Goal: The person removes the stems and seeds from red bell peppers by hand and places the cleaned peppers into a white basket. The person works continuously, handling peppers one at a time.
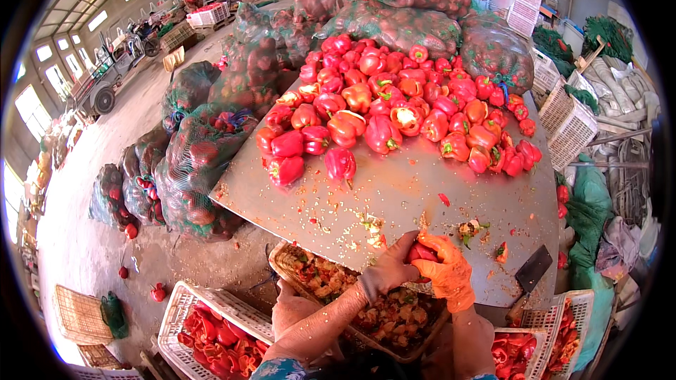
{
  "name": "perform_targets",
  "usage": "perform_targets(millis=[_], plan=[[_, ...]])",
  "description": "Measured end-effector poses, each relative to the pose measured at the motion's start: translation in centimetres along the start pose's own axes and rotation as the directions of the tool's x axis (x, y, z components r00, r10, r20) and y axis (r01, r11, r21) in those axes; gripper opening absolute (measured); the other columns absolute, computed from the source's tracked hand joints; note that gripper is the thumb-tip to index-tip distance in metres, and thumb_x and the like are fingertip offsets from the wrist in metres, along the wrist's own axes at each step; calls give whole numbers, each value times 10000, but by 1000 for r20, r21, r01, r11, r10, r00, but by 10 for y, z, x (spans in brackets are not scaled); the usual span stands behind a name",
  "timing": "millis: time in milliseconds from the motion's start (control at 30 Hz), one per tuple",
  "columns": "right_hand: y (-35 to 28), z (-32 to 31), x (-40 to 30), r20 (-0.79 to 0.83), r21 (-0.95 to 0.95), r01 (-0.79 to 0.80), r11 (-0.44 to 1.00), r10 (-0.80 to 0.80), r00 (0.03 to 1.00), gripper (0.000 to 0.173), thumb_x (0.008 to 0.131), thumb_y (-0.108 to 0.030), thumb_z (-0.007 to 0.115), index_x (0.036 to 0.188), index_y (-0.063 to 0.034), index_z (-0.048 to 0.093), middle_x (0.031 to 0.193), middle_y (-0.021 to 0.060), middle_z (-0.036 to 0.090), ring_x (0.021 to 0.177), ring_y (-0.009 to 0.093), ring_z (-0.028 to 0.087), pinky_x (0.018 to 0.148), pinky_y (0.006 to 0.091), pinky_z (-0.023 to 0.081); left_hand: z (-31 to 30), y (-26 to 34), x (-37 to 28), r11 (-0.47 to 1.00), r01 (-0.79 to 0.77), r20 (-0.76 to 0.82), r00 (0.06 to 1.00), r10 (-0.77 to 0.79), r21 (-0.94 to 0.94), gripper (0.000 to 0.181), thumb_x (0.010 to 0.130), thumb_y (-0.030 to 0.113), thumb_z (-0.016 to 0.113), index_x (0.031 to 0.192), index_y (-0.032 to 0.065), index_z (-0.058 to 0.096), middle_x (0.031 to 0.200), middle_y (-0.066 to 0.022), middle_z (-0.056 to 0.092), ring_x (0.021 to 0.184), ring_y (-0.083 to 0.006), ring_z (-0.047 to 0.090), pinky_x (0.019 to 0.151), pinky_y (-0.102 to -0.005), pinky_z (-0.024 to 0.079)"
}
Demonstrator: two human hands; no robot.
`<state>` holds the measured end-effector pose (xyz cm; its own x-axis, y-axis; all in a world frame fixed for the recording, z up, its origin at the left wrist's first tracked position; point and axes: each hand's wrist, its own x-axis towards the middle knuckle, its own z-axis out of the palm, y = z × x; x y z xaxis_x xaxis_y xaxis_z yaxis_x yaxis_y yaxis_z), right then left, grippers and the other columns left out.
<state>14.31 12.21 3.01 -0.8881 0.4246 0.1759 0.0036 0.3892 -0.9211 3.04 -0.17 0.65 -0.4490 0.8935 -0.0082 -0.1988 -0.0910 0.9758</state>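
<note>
At the near edge of a metal table [401, 184], both hands meet around a red bell pepper [421, 254]. My left hand [393, 266], with a greyish covering near the wrist, presses its fingers against the pepper's left side. An orange glove covers my right hand [446, 269], whose fingers wrap the pepper's right side. Scraps of cores and seeds [469, 230] lie scattered about the tabletop. A cleaver [532, 270] with a wooden handle rests at the table's right near corner. Many whole red peppers [382, 133] are heaped across the far half.
Below the hands stands a crate of cores and scraps [406, 322]. White crates of cut red peppers flank it at left [222, 332] and right [515, 353]. Filled mesh sacks [203, 174] crowd the table's left and far sides. Two people are farther back.
</note>
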Motion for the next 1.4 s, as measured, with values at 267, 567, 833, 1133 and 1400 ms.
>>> perform_targets(millis=[267,567,833,1133,1400], plan=[[9,24,1,-190,-91,130,987,-146,971,320,849,-101,668,1153,-6,639,1104,104,642,1040,216,634,871,320,519,-6,-42,1,964,-101,-213,976,48,-246,243,787,189,751,806,-26,639,1081,-102,569,882,-161,597,789,-282,510],[38,22,25,-122,980,47,192,400,908,400,993,-311,520,1190,29,594,1043,59,614,819,177,596,713,331,506,1,-26,10,762,-222,-311,950,28,-608,503,616,-43,479,1106,9,576,1126,-106,607,1071,-259,581,947,-373,504],[21,2,23,-353,751,148,644,202,913,434,1003,-324,509,1232,37,580,1269,125,595,997,231,634,874,400,525,9,3,4,988,-147,-454,878,149,40,468,745,-15,547,1212,-2,578,1152,-120,593,1011,-225,589,859,-340,521],[25,19,15,-263,373,-28,927,135,955,423,1049,-309,431,1323,-8,546,1281,73,578,1158,174,541,1030,329,422,5,-7,8,843,-252,27,962,272,475,589,805,29,730,1350,23,506,1112,-94,566,927,-151,613,810,-304,516],[28,20,6,-283,249,-179,952,248,927,432,1009,-317,497,1329,-35,571,1256,79,612,1122,184,580,971,322,459,16,-13,16,945,278,76,960,-269,-171,514,783,16,684,1284,79,588,860,-11,642,719,-80,569,591,-250,466]])
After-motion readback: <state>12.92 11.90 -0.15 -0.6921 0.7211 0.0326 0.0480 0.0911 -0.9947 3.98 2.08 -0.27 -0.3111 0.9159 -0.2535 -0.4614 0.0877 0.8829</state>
